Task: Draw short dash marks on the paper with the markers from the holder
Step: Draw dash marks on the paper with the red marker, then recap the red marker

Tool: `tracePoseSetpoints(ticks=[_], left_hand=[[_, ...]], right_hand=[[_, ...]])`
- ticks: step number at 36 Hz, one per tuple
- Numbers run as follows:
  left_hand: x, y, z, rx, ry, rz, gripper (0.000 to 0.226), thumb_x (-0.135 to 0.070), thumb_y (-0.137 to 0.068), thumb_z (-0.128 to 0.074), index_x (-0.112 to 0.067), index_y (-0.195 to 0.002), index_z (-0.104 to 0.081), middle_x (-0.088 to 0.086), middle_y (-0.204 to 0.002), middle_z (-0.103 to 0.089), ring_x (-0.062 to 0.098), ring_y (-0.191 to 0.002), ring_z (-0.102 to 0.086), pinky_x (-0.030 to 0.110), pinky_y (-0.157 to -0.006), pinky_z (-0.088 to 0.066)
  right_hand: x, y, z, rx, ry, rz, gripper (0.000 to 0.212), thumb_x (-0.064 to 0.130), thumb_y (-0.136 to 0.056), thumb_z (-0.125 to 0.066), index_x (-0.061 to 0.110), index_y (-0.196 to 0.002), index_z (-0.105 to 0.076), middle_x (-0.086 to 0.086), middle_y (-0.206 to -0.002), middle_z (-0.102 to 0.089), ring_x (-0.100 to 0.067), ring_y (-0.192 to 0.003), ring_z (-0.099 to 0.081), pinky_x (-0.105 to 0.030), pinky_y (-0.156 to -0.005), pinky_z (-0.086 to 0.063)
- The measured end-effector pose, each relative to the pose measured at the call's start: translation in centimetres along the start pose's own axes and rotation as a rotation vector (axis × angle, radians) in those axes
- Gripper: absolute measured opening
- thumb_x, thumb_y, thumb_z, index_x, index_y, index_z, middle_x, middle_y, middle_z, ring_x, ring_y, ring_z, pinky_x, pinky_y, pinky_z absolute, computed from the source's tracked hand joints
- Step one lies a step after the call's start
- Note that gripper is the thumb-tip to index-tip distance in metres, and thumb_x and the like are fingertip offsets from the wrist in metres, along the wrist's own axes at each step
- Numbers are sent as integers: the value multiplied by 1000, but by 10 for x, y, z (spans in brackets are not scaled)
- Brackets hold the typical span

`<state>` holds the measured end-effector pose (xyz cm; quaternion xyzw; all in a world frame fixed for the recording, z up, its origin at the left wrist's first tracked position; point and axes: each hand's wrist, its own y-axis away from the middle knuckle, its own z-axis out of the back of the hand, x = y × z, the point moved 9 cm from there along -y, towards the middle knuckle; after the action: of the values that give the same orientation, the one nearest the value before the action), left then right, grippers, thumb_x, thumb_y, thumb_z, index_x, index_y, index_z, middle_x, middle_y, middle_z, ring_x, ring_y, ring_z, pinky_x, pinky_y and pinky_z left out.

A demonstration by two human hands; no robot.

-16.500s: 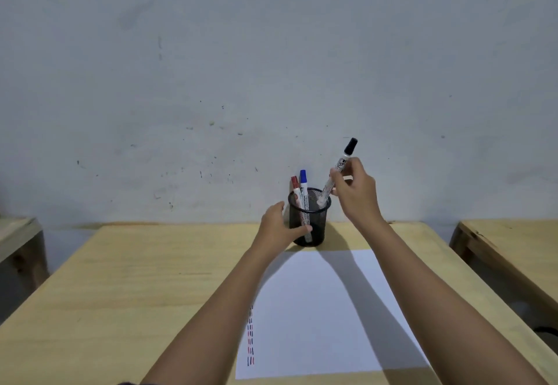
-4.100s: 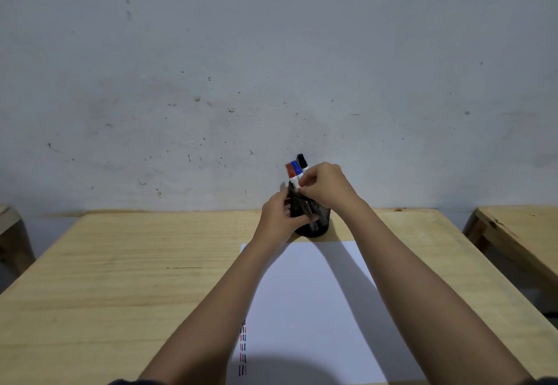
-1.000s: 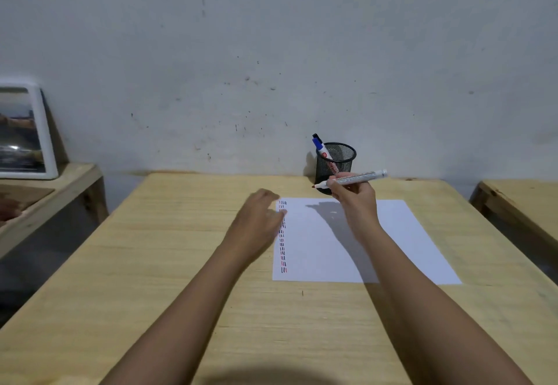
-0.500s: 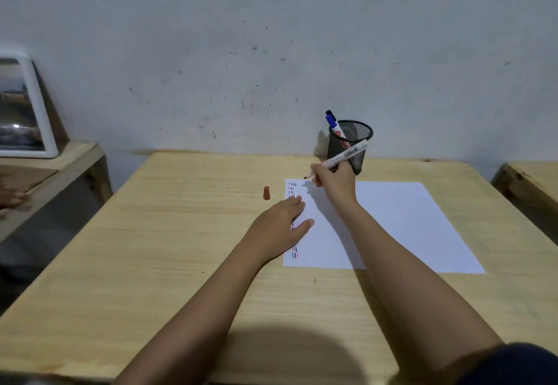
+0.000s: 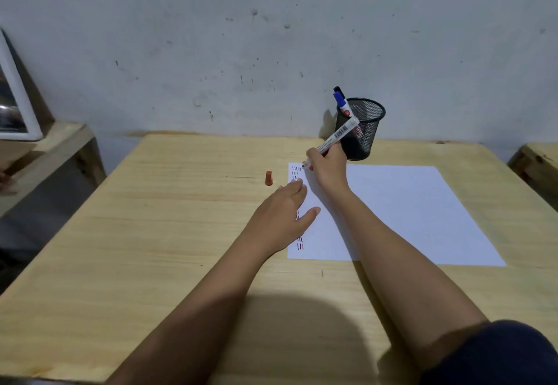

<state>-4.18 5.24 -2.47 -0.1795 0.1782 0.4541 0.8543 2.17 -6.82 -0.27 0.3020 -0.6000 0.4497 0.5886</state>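
A white sheet of paper [image 5: 404, 215] lies on the wooden table, with columns of short red, black and blue dashes [image 5: 296, 171] along its left edge. My right hand [image 5: 327, 167] grips an uncapped red marker [image 5: 335, 138], its tip touching the paper's top left corner. My left hand [image 5: 283, 212] rests flat on the paper's left edge, fingers apart, covering part of the dashes. The red cap [image 5: 268, 178] stands on the table just left of the paper. A black mesh holder [image 5: 363, 131] behind the paper holds a blue marker [image 5: 341, 102] and a black one.
The wooden table [image 5: 169, 233] stands against a grey wall. A lower wooden bench [image 5: 45, 149] at the left carries a white-framed picture [image 5: 15, 107]. Another wooden surface [image 5: 537, 164] shows at the right edge.
My right hand has brought the marker tip down onto the paper's top left corner. My left hand has settled flat on the paper's left edge. The camera has tilted slightly.
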Motion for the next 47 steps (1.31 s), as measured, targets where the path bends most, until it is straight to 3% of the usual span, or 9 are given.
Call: tracePoseSetpoints(ticks=[10,30,35,41,45,47], left_hand=[[-2,2,2,26,31,31,61,-44,-95,-42,-13,-145,-30,0,-158,-20,11,-145,-15,24,-114,-15],[-3,2,3,28,46,25,61,-43,-94,-43,-12,-145,-30,0,-158,-20,9,-145,-13,23,-113,-17],[-4,2,4,18,34,14,60,-43,-94,-43,-12,-145,-31,0,-157,-21,10,-145,-15,23,-112,-18],[-2,0,4,-11,36,-8,54,-43,-94,-44,-10,-137,-41,1,-154,-29,12,-142,-24,23,-108,-25],[-3,0,7,-44,43,-23,39,-41,-93,-46,-5,-107,-52,9,-133,-50,20,-131,-39,33,-99,-37],[-6,2,16,-113,88,-38,42,-39,-93,-48,-4,-115,-53,10,-131,-51,24,-128,-42,33,-100,-37]], right_hand=[[-1,1,-4,17,-38,-3,14,0,-83,-48,10,-87,-38,-16,-80,-47,-24,-71,-51,-8,-44,-42],[-5,1,-7,33,-39,-49,16,2,-83,-49,8,-95,-41,-15,-87,-46,-20,-70,-47,-7,-42,-41],[-6,2,-8,41,-21,-60,16,3,-83,-49,9,-94,-39,-12,-89,-44,-24,-78,-49,-18,-51,-47],[-5,4,0,-33,-175,-98,15,-3,-84,-47,9,-86,-39,-10,-74,-42,-19,-63,-45,-10,-44,-42],[-9,5,8,-75,-353,-184,14,0,-87,-52,8,-94,-42,-7,-69,-47,-10,-51,-45,-14,-48,-45],[-7,5,12,-66,-383,-180,11,3,-91,-52,7,-98,-45,-5,-67,-50,-6,-49,-47,-12,-46,-44]])
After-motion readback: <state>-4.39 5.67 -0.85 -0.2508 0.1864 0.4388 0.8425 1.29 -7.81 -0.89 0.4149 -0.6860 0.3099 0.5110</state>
